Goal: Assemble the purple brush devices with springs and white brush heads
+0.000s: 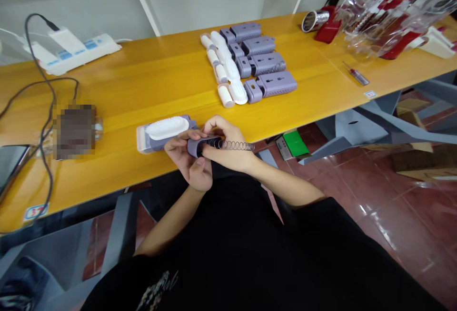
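Note:
My left hand [193, 170] is closed around a small hollow grey-purple plastic housing [194, 147], held just over the table's front edge. My right hand [230, 137] is curled at the same housing, with fingers at its open side; its fingertips are partly hidden. A thin coil spring [237, 145] sticks out to the right from the black inner part of the housing, across my right hand. Just beyond my left hand lies a larger grey-purple piece with a clear end [142, 140], and a white ridged oval part [167, 128] rests on top.
Rows of grey-purple housings [280, 84], white oval parts [238, 93] and white rollers [225, 97] lie farther back. A screwdriver [358, 76] and red-and-clear plastic parts [394, 47] are at right. A power strip [84, 52], dark cables [44, 151] and a pixelated brown object [74, 132] are at left.

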